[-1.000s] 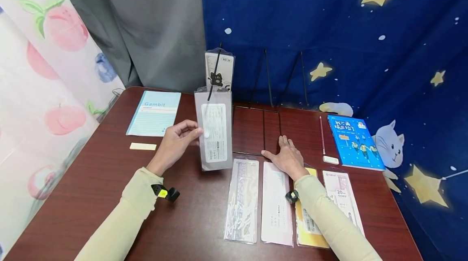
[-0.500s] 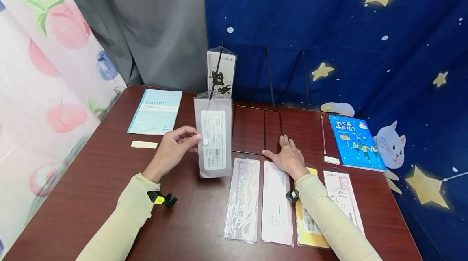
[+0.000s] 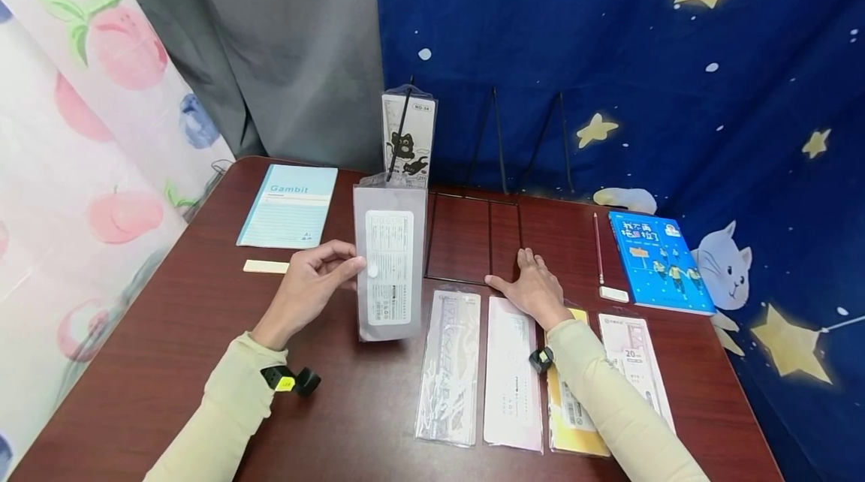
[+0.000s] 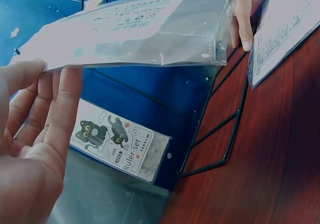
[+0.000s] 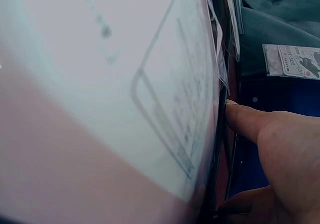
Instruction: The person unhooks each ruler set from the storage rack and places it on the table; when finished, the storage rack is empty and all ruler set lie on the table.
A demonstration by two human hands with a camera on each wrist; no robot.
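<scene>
My left hand [image 3: 307, 283] pinches the left edge of a clear plastic ruler set packet [image 3: 390, 264] between thumb and fingers. The packet stands upright with its white label facing me, its top right at the tip of the left hook. Farther back on that hook hangs another ruler set packet [image 3: 408, 129], printed with black cats. In the left wrist view "Ruler-set" is legible on this rear packet [image 4: 125, 139]. With fingers spread, my right hand [image 3: 534, 290] rests on the base of the black wire rack [image 3: 490, 242], thumb on its front wire.
Flat before the rack lie a clear packet [image 3: 447, 369], a pinkish one [image 3: 513, 377], a yellow one [image 3: 584, 443] under my right sleeve, and another [image 3: 635, 354]. A notebook [image 3: 287, 204] and pale strip [image 3: 266, 266] lie left; a pencil [image 3: 598, 249], eraser [image 3: 613, 293] and blue book [image 3: 662, 264] right.
My left hand has drawn the front packet down and toward me along the hook, slightly left, uncovering more of the rear packet. My right hand stays on the rack.
</scene>
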